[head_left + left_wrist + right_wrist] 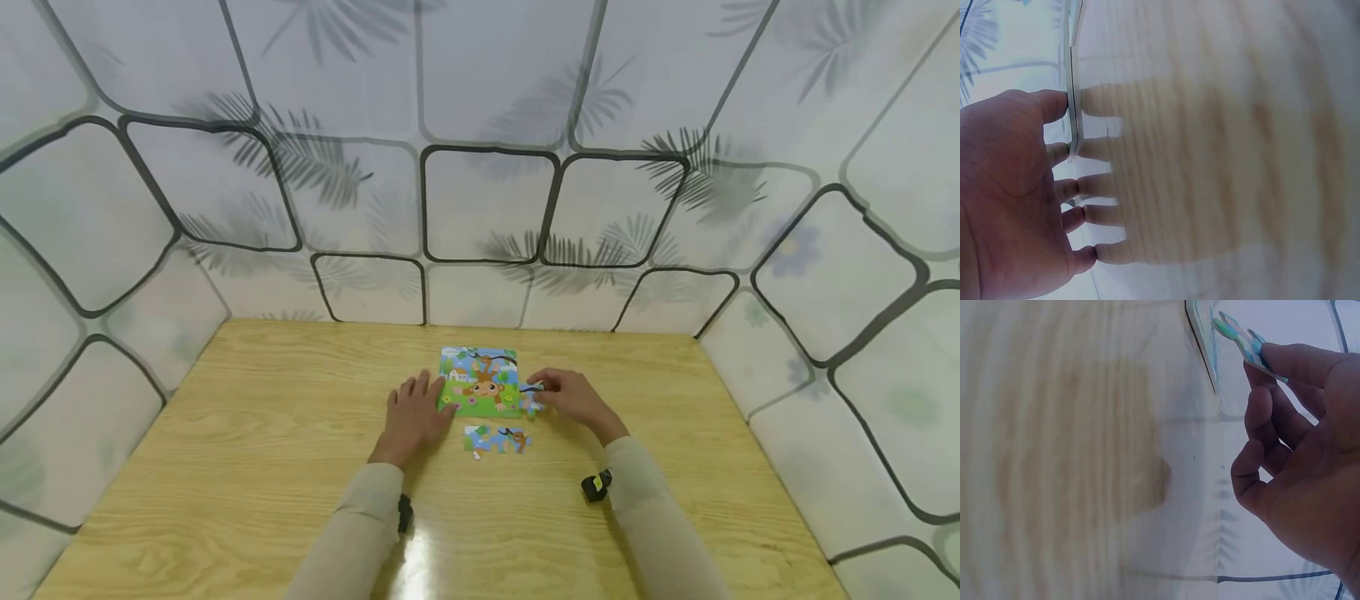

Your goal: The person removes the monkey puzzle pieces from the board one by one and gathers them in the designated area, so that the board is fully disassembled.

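A wooden table lies under both hands, walled at the back and sides by pale sheeting printed with dark frames and palm leaves; the sleeved forearms reach in from the near edge, each with a small dark strap-mounted device at the wrist.

Between the two hands sits the puzzle board, a square picture of a monkey on green grass under blue sky, lying flat on the table; the left hand rests palm-down just to its left, fingers straight and spread, their tips touching the board's left edge, which the left wrist view shows as a thin rim against the fingertips.

The right hand is at the board's right edge, fingers curled, pinching a small blue-and-green puzzle piece between thumb and forefinger; the piece is tilted, its far end close to the board's corner, though whether it touches there cannot be told.

Nearer the person than the board, between the wrists, lies a short joined strip of loose pieces, blue with a little green, apart from both hands.
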Motion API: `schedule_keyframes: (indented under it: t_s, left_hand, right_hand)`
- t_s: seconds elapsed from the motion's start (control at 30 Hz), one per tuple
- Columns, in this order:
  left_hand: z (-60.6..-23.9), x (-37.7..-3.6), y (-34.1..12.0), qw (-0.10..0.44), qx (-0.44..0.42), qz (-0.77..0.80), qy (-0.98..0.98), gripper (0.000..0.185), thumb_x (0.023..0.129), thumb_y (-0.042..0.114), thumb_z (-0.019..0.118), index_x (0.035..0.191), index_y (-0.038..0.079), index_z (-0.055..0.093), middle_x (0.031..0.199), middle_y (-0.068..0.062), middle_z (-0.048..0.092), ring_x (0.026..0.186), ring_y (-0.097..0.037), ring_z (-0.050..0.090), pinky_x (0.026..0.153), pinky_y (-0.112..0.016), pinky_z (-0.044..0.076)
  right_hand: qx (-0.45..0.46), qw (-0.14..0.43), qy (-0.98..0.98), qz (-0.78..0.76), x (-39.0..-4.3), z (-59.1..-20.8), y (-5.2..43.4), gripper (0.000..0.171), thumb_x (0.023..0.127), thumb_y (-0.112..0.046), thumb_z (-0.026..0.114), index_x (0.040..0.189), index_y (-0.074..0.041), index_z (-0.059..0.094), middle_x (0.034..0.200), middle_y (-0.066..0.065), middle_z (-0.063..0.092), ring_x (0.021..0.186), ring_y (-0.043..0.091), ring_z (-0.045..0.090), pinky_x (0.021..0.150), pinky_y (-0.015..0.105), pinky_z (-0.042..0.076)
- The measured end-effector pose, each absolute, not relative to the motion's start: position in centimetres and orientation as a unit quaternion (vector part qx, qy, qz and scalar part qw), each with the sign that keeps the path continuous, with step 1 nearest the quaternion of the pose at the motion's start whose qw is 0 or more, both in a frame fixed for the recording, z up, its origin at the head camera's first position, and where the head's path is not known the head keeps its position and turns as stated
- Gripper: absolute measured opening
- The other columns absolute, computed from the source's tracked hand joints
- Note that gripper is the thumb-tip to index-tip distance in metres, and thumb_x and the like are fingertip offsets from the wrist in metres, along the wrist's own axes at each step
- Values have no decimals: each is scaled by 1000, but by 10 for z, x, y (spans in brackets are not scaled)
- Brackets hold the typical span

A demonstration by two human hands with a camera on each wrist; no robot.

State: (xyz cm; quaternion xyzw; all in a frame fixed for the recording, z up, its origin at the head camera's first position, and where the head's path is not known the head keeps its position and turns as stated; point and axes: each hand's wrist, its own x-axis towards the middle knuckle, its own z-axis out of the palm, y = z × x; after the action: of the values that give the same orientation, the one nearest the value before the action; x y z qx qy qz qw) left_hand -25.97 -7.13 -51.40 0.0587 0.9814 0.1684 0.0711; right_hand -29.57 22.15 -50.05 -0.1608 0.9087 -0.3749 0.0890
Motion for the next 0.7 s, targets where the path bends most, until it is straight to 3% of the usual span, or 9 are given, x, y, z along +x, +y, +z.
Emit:
schedule_keyframes:
  t_s: [0.47, 0.7]
  left_hand:
    - [-511, -259, -72, 72, 61, 164, 982, 65, 99, 51, 41, 153, 17, 30, 161, -15, 19, 147, -40, 20, 118, -60, 17]
    - [-511, -259, -72, 69, 65, 170, 981, 64, 99, 49, 43, 152, 16, 31, 161, -16, 21, 146, -41, 21, 117, -62, 18]
  right_hand:
    - [-152, 151, 901, -376, -274, -507, 235, 20, 92, -17, 65, 112, -20, 68, 93, 2, 60, 78, 16, 50, 69, 30, 43]
    - [-161, 149, 915, -339, -267, -507, 235, 18, 91, -16, 65, 109, -16, 70, 94, 0, 67, 82, 13, 56, 70, 29, 46]
